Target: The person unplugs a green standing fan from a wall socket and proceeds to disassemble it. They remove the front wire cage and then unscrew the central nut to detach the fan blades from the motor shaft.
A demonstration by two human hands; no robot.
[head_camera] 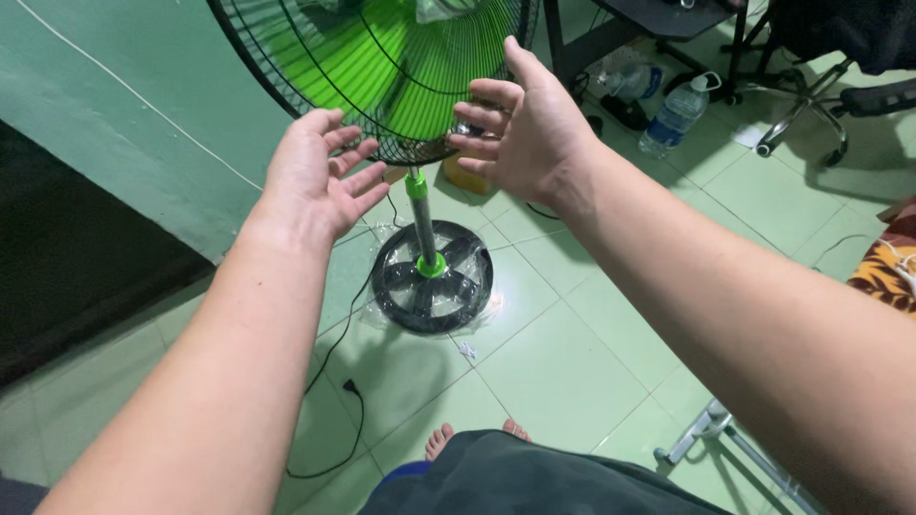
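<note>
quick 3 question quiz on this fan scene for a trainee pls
1. True or false: the left hand grips the fan's pole.
2. What colour are the fan blades behind the guard? A red, B green, C white.
3. Where does the power plug lie?

Key:
1. False; both the left hand and the right hand are open near the guard's lower edge.
2. B.
3. On the floor tiles, unplugged, left of the round base.
</note>
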